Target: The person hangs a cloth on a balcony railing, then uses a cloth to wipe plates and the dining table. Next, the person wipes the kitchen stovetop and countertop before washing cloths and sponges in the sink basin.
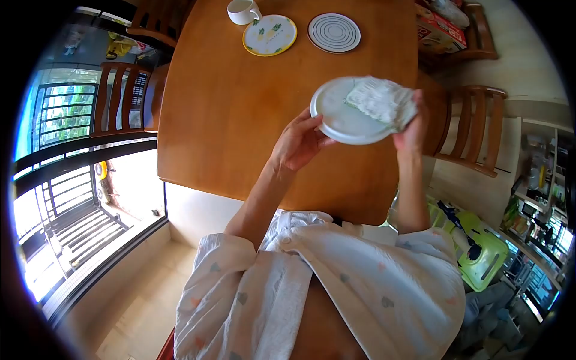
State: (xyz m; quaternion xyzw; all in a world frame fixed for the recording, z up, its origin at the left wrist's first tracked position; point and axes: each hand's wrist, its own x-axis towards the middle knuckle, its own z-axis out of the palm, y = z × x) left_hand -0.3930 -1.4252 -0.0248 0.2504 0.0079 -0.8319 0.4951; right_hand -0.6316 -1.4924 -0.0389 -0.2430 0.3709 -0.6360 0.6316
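Above the wooden table, a white plate (333, 114) is held up and slightly tilted. My left hand (300, 141) grips the plate's left edge, its thumb over the rim and the fingers underneath. A crumpled white cloth (379, 101) with a pale green edge lies against the right part of the plate. My right hand (411, 129) is closed around the cloth at the plate's right side; some of its fingers are hidden behind the cloth and slightly blurred.
On the far part of the wooden table (240, 108) stand a white mug (242, 11), a yellow-rimmed plate (270, 36) with a pineapple pattern and a plate with dark rings (334, 32). Wooden chairs (474, 129) flank the table. A green plastic stool (483, 255) is at the right.
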